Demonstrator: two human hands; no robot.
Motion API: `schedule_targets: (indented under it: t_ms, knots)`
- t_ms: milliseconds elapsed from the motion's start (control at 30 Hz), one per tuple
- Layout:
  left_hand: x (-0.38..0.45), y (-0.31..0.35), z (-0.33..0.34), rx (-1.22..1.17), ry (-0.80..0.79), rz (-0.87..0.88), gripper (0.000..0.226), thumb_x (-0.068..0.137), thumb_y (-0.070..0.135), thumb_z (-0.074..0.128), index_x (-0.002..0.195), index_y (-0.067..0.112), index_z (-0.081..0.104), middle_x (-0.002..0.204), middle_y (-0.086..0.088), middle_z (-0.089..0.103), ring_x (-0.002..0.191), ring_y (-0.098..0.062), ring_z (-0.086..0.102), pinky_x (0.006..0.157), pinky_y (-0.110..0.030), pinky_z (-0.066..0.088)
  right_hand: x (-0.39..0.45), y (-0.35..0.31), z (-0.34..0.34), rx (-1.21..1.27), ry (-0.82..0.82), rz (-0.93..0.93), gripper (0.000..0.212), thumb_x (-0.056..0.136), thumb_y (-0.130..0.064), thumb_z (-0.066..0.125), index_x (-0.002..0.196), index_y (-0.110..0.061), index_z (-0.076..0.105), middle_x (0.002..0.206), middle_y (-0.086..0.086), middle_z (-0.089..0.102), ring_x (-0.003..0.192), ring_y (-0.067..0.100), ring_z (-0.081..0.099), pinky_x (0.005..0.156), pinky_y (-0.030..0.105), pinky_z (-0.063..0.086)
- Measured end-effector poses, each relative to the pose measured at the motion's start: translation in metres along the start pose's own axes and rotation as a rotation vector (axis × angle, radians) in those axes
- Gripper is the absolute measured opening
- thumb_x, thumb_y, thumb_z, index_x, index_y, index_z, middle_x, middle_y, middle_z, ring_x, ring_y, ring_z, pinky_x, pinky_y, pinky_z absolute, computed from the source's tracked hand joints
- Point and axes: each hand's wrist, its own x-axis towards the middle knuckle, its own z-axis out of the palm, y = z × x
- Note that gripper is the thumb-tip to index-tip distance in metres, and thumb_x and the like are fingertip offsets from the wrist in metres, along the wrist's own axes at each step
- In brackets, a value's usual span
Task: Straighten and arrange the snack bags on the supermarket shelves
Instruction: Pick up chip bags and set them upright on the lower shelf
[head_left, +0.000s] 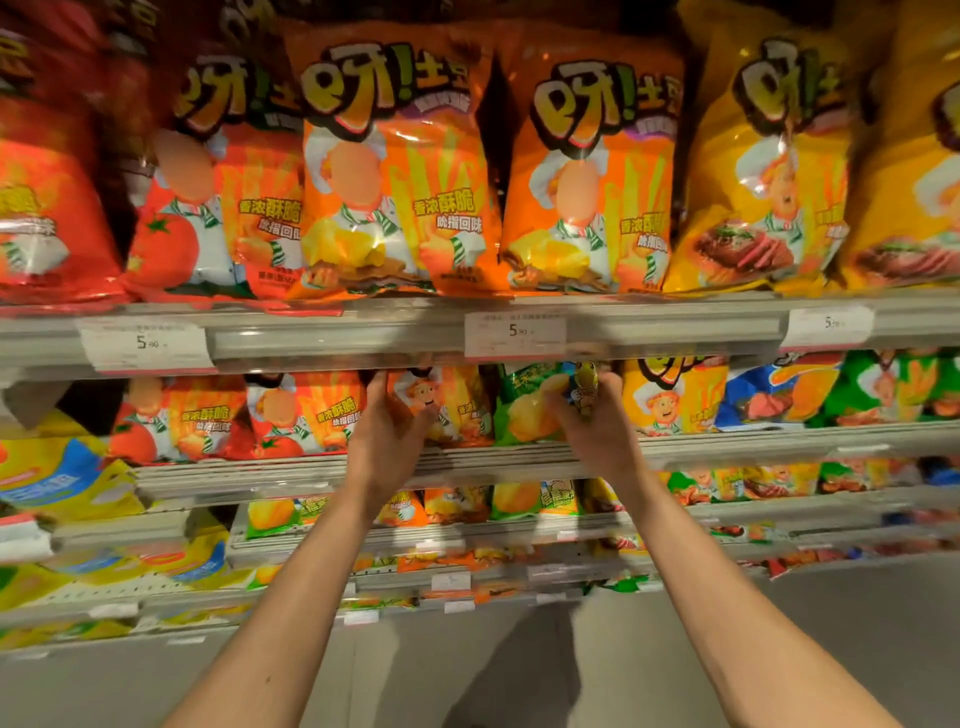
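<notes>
arms: both bare, stretched forward and up | left hand (387, 434): fingers curled, gripping | right hand (597, 426): fingers curled, gripping

Dim, warm store light from above, glare streaks on the glossy top-row bags (395, 156), dark shadow under the upper shelf lip (363, 358), strong wide-angle bending at edges, left-side and lower shelves smeared with motion blur, price tags (514, 332) barely legible.

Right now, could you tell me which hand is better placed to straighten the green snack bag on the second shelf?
Right. The right hand already touches the green bag; the left hand is at the orange bag beside it.
</notes>
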Motion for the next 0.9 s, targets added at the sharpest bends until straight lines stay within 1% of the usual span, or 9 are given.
schedule_targets:
  t_ms: [100, 233, 367, 533, 600, 667, 733, 800, 900]
  knots:
    - [0.001, -0.003, -0.002, -0.060, -0.018, -0.003, 0.056, 0.095, 0.030, 0.074, 0.142, 0.029, 0.043, 0.084, 0.009, 0.063, 0.077, -0.013, 0.063, 0.072, -0.038, 0.052, 0.005, 0.000, -0.007, 0.043, -0.024, -0.008, 0.042, 0.090, -0.019, 0.077, 0.114, 0.011, 0.061, 0.114, 0.026, 0.065, 0.101, 0.040, 0.068, 0.088, 0.051, 0.055]
    - [0.003, -0.001, 0.000, -0.180, -0.019, -0.095, 0.070, 0.090, 0.026, 0.080, 0.148, 0.026, 0.041, 0.107, 0.020, 0.074, 0.100, -0.007, 0.072, 0.081, -0.021, 0.058, 0.004, 0.000, -0.013, 0.079, -0.035, -0.030, 0.039, 0.088, -0.017, 0.078, 0.115, 0.006, 0.062, 0.109, 0.023, 0.068, 0.101, 0.034, 0.068, 0.089, 0.044, 0.055]
    - [0.005, -0.002, 0.000, -0.194, -0.022, -0.132, 0.060, 0.089, 0.030, 0.080, 0.142, 0.030, 0.050, 0.112, 0.012, 0.076, 0.106, -0.012, 0.073, 0.096, -0.044, 0.059, 0.006, 0.003, -0.016, 0.073, -0.025, -0.085, 0.011, 0.086, -0.022, 0.082, 0.092, -0.021, 0.073, 0.090, 0.002, 0.071, 0.086, 0.009, 0.068, 0.077, 0.033, 0.052]
    - [0.003, -0.001, -0.002, -0.153, -0.023, -0.112, 0.040, 0.090, 0.032, 0.079, 0.119, 0.048, 0.057, 0.106, 0.016, 0.077, 0.101, -0.010, 0.073, 0.095, -0.046, 0.059, 0.012, 0.000, -0.019, 0.143, -0.107, -0.021, 0.042, 0.085, -0.022, 0.082, 0.112, 0.004, 0.064, 0.109, 0.023, 0.070, 0.102, 0.033, 0.069, 0.089, 0.046, 0.055]
    - [0.001, 0.001, -0.003, -0.137, -0.029, -0.100, 0.041, 0.090, 0.035, 0.079, 0.123, 0.045, 0.056, 0.105, 0.018, 0.076, 0.100, -0.006, 0.073, 0.094, -0.044, 0.059, 0.015, -0.001, -0.020, 0.193, -0.089, 0.013, 0.042, 0.084, -0.022, 0.083, 0.114, 0.000, 0.063, 0.102, 0.010, 0.075, 0.096, 0.020, 0.072, 0.079, 0.031, 0.057]
    - [0.001, 0.003, -0.004, -0.136, -0.035, -0.097, 0.046, 0.089, 0.037, 0.079, 0.129, 0.038, 0.056, 0.108, 0.015, 0.076, 0.103, -0.009, 0.072, 0.096, -0.045, 0.058, 0.016, -0.004, -0.022, 0.224, -0.069, 0.017, 0.030, 0.083, -0.021, 0.084, 0.107, -0.021, 0.066, 0.089, -0.016, 0.077, 0.084, -0.005, 0.071, 0.066, 0.009, 0.050]
    - [0.000, 0.005, -0.004, -0.126, -0.040, -0.105, 0.056, 0.089, 0.039, 0.078, 0.138, 0.030, 0.053, 0.118, 0.008, 0.074, 0.110, -0.017, 0.070, 0.100, -0.048, 0.056, 0.019, -0.005, -0.023, 0.205, -0.109, 0.019, 0.033, 0.082, -0.029, 0.085, 0.105, -0.036, 0.063, 0.087, -0.030, 0.073, 0.083, -0.019, 0.065, 0.064, 0.000, 0.044]
    - [0.000, 0.005, -0.004, -0.102, -0.042, -0.112, 0.063, 0.089, 0.042, 0.077, 0.143, 0.028, 0.049, 0.124, 0.004, 0.071, 0.115, -0.022, 0.068, 0.102, -0.049, 0.054, 0.022, -0.008, -0.022, 0.206, -0.178, 0.049, 0.043, 0.080, -0.045, 0.083, 0.116, -0.042, 0.059, 0.100, -0.031, 0.071, 0.096, -0.014, 0.064, 0.075, 0.003, 0.046]
    - [0.000, 0.006, -0.005, -0.073, -0.041, -0.135, 0.072, 0.087, 0.049, 0.077, 0.149, 0.028, 0.044, 0.134, 0.002, 0.067, 0.123, -0.024, 0.064, 0.106, -0.048, 0.052, 0.030, -0.007, -0.020, 0.114, -0.237, 0.084, 0.064, 0.085, -0.060, 0.072, 0.140, -0.032, 0.054, 0.128, -0.013, 0.062, 0.119, 0.013, 0.056, 0.102, 0.030, 0.043]
